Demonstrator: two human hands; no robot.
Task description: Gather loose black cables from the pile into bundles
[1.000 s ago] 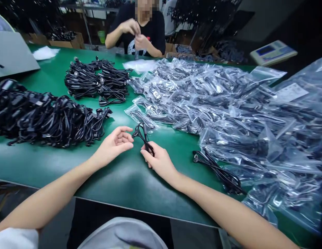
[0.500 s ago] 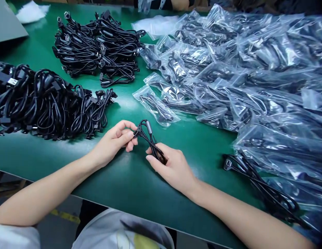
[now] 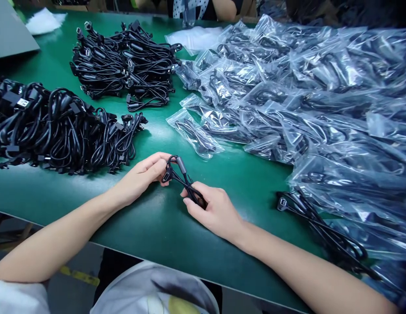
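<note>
My left hand (image 3: 142,176) pinches the connector end of one black cable bundle (image 3: 181,165), fingertips nearly closed; my right hand (image 3: 216,207) curls round its other end. The bundle is above the green table (image 3: 150,235), whose near edge slants below my wrists. I have open room between my hands and that edge, and a bare strip running up between the heaps. I count two heaps of unbagged cables, the left heap (image 3: 65,131) and the far heap (image 3: 121,65), one loose bundle (image 3: 321,226) at right, and one bagged spread (image 3: 271,113), too overlapped to count.
</note>
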